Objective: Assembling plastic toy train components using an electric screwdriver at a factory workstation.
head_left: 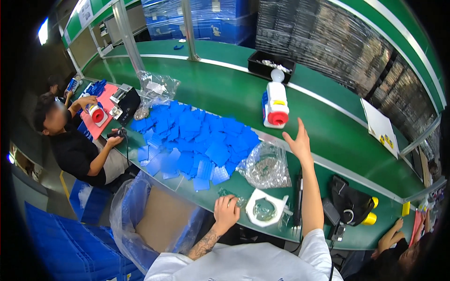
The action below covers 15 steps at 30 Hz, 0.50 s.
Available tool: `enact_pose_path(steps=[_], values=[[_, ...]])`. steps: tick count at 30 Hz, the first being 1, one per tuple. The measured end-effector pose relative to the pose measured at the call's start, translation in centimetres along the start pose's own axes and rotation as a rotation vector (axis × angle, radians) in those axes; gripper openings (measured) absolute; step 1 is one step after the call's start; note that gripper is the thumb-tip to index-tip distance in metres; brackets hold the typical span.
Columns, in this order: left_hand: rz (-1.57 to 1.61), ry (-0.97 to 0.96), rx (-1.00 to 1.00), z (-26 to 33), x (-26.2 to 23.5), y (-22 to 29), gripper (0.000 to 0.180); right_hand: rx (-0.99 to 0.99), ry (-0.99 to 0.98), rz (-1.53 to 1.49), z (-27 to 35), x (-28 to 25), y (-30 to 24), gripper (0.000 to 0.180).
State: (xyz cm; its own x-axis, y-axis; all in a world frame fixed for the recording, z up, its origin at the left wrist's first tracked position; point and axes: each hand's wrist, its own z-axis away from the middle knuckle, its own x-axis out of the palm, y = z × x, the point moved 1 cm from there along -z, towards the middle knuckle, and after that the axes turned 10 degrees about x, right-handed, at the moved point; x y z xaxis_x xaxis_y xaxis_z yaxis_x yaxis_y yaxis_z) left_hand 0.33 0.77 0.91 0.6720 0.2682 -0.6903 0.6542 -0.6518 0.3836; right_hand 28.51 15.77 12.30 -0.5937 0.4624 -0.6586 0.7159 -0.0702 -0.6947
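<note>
My right hand (298, 140) reaches over the green conveyor with thumb and fingers spread, holding nothing. Just beyond its fingertips a white plastic device (277, 99) with a red round front, a yellow strip and blue sides stands upright, apart from the hand. By the near bench edge, my left hand (226, 213) has its fingers curled together; whatever may be in them is hidden. Clear film (238, 198) lies beside those fingers. To the right of this hand rests a white frame-shaped fixture (257, 198) with a round opening.
A large heap of blue plastic plates (187, 136) covers the bench on the left, beside a clear bag of small parts (265, 168). A black bin (262, 66) stands behind. A black pouch (349, 199) lies right. Co-workers (70, 145) sit at both sides. A lined carton (161, 220) stands below.
</note>
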Motion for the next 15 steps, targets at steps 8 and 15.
enact_pose_path(steps=[8,15], values=[[-0.021,-0.053,-0.046,1.6,-0.1,0.4,0.023,0.158,0.224,0.093,-10.8,8.9,2.9,0.078],[0.07,0.026,-0.041,1.0,0.5,0.5,0.027,0.062,0.294,0.236,-12.1,6.6,6.4,0.084]])
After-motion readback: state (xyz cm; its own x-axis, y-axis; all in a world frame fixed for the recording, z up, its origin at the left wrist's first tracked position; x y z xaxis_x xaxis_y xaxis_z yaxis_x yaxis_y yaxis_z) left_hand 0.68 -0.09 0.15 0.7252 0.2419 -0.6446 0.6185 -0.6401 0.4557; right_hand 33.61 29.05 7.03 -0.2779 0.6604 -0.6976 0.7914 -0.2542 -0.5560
